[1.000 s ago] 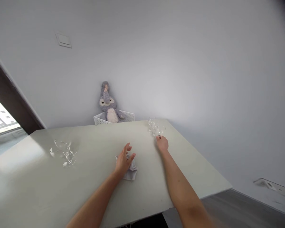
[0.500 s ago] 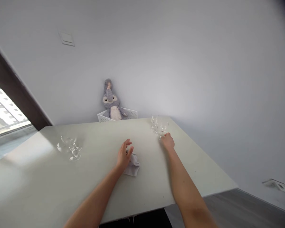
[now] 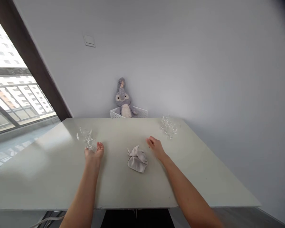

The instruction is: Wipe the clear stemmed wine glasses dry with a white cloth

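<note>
My left hand (image 3: 94, 151) is open at the near side of a small group of clear stemmed glasses (image 3: 85, 136) on the left of the table; its fingers are apart and it holds nothing visible. My right hand (image 3: 155, 147) is above the table, right of the middle, with its fingers curled closed; whether anything is inside is hidden. Between the hands lies a crumpled light grey cloth (image 3: 137, 160). Several more clear glasses (image 3: 169, 126) stand close together at the far right of the table, beyond my right hand.
The pale table (image 3: 118, 190) reaches to the wall. Behind its far edge, a grey plush toy (image 3: 125, 103) sits in a white perforated basket (image 3: 142, 113). A window (image 3: 21, 95) is at the left, and a dark object lies under the near edge.
My left hand has moved from the cloth leftward to the left glasses. My right hand has drawn back from the right glasses toward the middle. The view has turned slightly.
</note>
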`<state>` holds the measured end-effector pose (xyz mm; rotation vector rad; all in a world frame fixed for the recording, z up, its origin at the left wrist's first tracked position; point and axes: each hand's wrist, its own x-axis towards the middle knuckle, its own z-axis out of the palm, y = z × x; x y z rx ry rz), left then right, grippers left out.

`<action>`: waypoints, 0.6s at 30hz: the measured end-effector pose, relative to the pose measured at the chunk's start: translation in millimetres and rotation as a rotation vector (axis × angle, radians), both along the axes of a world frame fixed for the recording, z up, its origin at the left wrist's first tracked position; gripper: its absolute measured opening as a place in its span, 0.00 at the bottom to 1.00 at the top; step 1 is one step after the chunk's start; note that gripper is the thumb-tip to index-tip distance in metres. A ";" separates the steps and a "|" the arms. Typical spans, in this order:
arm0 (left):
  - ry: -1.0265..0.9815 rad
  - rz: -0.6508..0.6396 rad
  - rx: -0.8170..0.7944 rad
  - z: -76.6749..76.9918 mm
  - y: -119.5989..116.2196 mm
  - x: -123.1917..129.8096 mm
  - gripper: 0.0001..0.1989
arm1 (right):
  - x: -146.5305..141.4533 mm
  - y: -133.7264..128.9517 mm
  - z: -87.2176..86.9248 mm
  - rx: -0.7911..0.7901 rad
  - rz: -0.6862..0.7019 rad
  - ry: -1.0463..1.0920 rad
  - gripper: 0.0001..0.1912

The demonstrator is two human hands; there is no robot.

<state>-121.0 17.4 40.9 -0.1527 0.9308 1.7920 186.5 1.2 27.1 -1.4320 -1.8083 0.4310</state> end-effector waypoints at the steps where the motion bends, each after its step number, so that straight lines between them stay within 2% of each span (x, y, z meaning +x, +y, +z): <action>1: -0.022 0.001 -0.004 -1.0 1.1 -8.5 0.16 | -5.3 -2.2 -0.2 -0.042 0.087 -0.022 0.24; 3: -0.060 0.001 0.001 -2.3 3.8 -19.8 0.19 | -13.3 -6.8 -0.5 -0.095 0.228 -0.086 0.25; 5: -0.098 0.014 0.015 -2.3 7.2 -26.2 0.20 | -19.2 -10.9 -1.5 -0.114 0.312 -0.171 0.23; 8: -0.153 0.043 0.029 -0.3 12.5 -33.3 0.19 | -25.4 -13.9 -6.0 -0.116 0.352 -0.285 0.20; 11: -0.167 0.029 0.055 3.0 17.8 -39.5 0.19 | -27.9 -12.6 -12.4 -0.114 0.317 -0.313 0.15; 14: -0.178 0.000 0.113 6.9 23.2 -45.1 0.20 | -27.8 -9.5 -16.7 -0.126 0.280 -0.249 0.13; 18: -0.178 -0.012 0.128 11.6 28.4 -50.4 0.19 | -26.4 -5.5 -15.8 -0.172 0.242 0.034 0.16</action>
